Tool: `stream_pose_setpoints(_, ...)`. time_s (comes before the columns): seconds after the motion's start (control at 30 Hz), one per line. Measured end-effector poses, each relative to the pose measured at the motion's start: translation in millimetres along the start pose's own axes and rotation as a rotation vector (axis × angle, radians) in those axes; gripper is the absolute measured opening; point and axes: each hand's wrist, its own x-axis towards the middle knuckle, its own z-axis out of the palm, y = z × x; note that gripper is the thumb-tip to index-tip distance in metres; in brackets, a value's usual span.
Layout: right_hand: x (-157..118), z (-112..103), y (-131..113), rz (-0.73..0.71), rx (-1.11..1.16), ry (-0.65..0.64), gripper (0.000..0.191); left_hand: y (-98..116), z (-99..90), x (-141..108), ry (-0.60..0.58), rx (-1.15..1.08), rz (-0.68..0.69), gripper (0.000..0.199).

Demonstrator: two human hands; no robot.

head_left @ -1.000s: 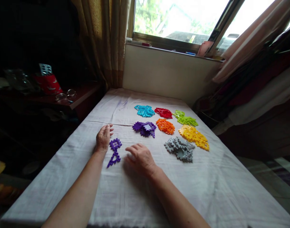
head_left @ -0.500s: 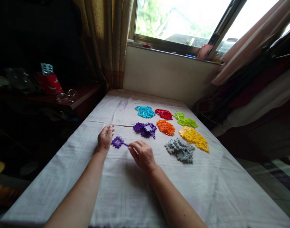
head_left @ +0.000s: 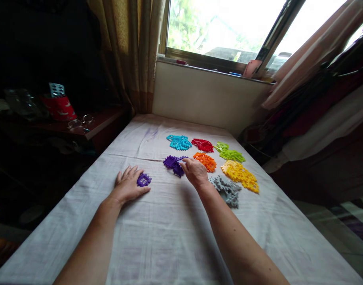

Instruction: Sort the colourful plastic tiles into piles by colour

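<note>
My left hand [head_left: 129,185] lies on the cloth with fingers spread. Between its thumb and fingertips is a purple notched-edge building tile [head_left: 143,180] with a small window grid, lying flat. My right hand [head_left: 196,172] reaches to the right side of the pile of purple tiles [head_left: 173,163]. Its thumb and fingertips are pinched together on the edge of a purple tile there; the fingers partly hide it. Just behind the right hand sits a pile of orange tiles [head_left: 205,161], and a grey pile [head_left: 227,190] lies to the right of its wrist.
Blue [head_left: 179,143], red [head_left: 202,145], lime green [head_left: 231,154] and yellow [head_left: 240,175] tile piles lie farther back and right on the cloth-covered table [head_left: 169,237]. A side table at left bears a red container [head_left: 60,109] and eyeglasses [head_left: 80,122]. Clothes hang at right.
My right hand has moved away and right from the window tile to the purple pile, no longer holding its former purple piece. My left hand has lowered and spread beside the window tile.
</note>
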Motion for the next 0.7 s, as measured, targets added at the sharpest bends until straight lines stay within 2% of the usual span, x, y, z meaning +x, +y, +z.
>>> stream_pose_setpoints(0.13, -28, 14, 7, 0.041, 0.207, 0.174, 0.03, -3, 0.9, 2, 0.058, -0.02, 0.05, 0.062)
stream_pose_setpoints(0.23, -54, 29, 11, 0.072, 0.357, 0.253, 0.038, 3, 5.0, 4, 0.143, -0.084, 0.131, 0.063)
stream_pose_setpoints(0.33, -65, 39, 14, 0.151, 0.487, 0.24, 0.043, 20, 12.7, 7, 0.2, -0.109, 0.234, 0.066)
stream_pose_setpoints(0.5, -61, 39, 14, 0.228, 0.596, 0.179, 0.041, 58, 30.1, 27, 0.243, -0.033, 0.364, 0.071)
stream_pose_setpoints(0.6, -61, 39, 14, 0.221, 0.609, 0.153, 0.04, 67, 39.8, 37, 0.227, -0.001, 0.3, 0.084)
stream_pose_setpoints(0.7, -62, 39, 14, 0.221, 0.565, 0.123, 0.037, 60, 44.3, 36, 0.268, 0.006, 0.228, 0.075)
